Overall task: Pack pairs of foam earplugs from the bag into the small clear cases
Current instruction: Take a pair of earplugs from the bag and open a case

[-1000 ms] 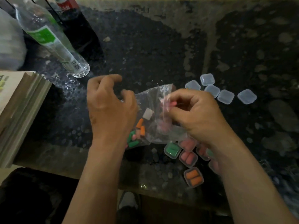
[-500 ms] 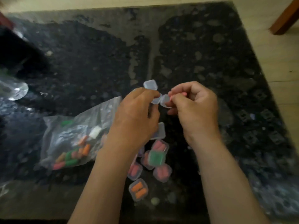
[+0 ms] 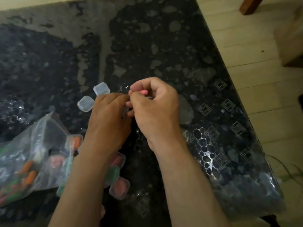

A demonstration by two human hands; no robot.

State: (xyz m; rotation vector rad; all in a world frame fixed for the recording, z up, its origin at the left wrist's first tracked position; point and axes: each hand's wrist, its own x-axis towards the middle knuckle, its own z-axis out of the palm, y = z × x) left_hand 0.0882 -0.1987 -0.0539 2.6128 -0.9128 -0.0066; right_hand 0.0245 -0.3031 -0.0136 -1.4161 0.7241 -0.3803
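Since 1 s ago both hands have left the bag (image 3: 32, 153), which now lies slack at desk (image 3: 164, 46) left with loose plugs inside. Right hand (image 3: 155, 108) pinches a pink earplug (image 3: 144, 91) between thumb and forefinger. Left hand (image 3: 108, 122) curls in against it; the case it lifted 0.5 s ago is hidden behind the knuckles, so I cannot tell its grip. 2 empty cases (image 3: 101, 88) sit just beyond, filled cases (image 3: 118, 187) near the left wrist. I judge the plug is about to be seated.
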